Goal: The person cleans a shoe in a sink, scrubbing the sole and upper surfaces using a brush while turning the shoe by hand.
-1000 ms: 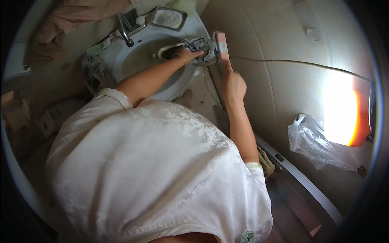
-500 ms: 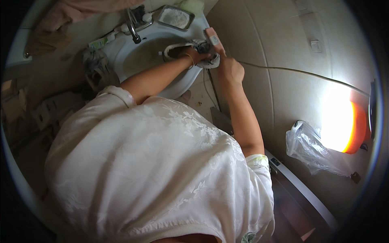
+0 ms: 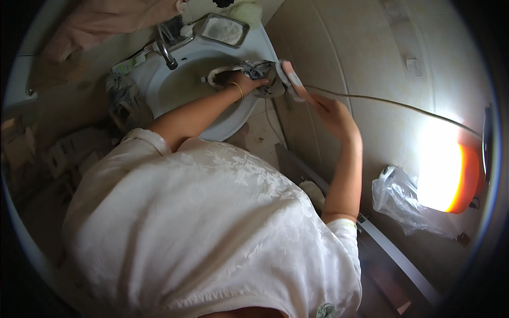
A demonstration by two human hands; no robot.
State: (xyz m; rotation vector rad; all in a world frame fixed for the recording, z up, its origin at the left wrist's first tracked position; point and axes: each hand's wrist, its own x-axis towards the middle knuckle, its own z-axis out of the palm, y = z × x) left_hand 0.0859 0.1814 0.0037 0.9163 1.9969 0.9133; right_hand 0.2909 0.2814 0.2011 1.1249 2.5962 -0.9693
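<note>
Over the right side of the white sink (image 3: pixel 249 114), my left hand (image 3: pixel 245 84) is closed on a grey and white shoe (image 3: pixel 273 85), its fingers partly hidden by the shoe. A pink scrubbing brush (image 3: pixel 292 77) with pale bristles stands at the shoe's right end, bristle side toward it. My right hand (image 3: pixel 336 121) is wrapped round the brush's handle. Whether the bristles touch the shoe is hard to make out.
Behind the basin are a metal faucet (image 3: pixel 167 53) and a tray of white powder (image 3: pixel 225 31). Something grey and crumpled (image 3: pixel 127 100) is at the sink's left. A cable (image 3: pixel 392 100) crosses the right wall, near a bright lamp (image 3: pixel 442 172) and a clear plastic bag (image 3: pixel 397 196).
My right hand and the brush have moved right and toward me, and the brush has turned so its bristles show. My left hand and the shoe have shifted slightly left in view.
</note>
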